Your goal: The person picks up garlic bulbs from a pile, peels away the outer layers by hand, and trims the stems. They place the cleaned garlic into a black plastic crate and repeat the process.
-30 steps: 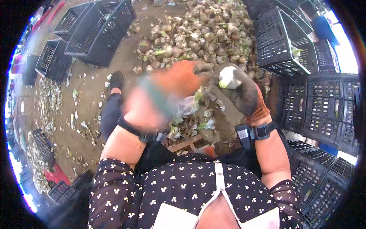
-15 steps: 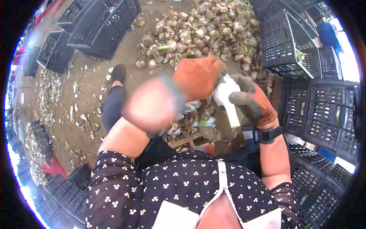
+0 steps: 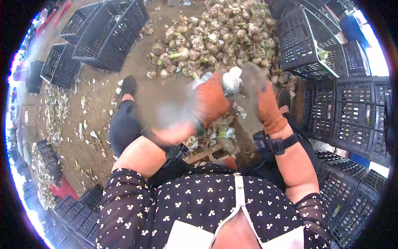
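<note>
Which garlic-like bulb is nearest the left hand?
The clean white bulb, in the orange-gloved left hand's grip; the other bulbs, brownish and dirt-stained, lie heaped beyond it.

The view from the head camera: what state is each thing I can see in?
White bulb: clean-looking, in the left hand's fingers.
Left hand: gloved, closed on the bulb.
Right hand: gloved, blurred, near the bulb; grip unclear.
Heap of bulbs: brownish, loose on the ground.
Black crate, upper left: open-topped.
Pale scraps: scattered.
</note>
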Available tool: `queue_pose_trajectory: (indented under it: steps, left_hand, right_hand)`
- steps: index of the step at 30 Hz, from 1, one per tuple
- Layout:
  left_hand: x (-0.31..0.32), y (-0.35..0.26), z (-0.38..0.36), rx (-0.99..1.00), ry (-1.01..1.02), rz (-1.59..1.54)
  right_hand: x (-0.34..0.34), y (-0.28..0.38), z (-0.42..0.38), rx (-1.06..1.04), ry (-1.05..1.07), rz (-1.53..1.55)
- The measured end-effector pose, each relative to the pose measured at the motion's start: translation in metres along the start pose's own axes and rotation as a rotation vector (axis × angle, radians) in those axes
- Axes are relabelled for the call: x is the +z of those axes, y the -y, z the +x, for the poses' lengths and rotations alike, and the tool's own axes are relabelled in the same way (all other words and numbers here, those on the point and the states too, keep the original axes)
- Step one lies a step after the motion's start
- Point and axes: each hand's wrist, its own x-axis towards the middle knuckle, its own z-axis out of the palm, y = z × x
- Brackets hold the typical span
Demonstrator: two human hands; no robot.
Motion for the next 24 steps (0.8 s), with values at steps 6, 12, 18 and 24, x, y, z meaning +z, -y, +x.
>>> queue_pose_trajectory:
  steps: [6,12,18,24]
  left_hand:
    - [-0.012,-0.009,-0.002,0.089,0.010,0.068]
    - [-0.020,0.007,0.002,0.285,0.030,-0.417]
    - [-0.025,0.002,-0.006,0.160,-0.131,0.079]
    - [-0.025,0.002,-0.003,0.217,-0.090,0.050]
  right_hand:
    - [0.007,0.023,-0.005,0.311,-0.010,-0.015]
    - [-0.039,0.022,0.009,0.726,-0.140,0.230]
    - [-0.017,0.029,-0.001,0.258,0.211,-0.188]
    - [-0.011,0.044,0.000,0.579,0.002,0.128]
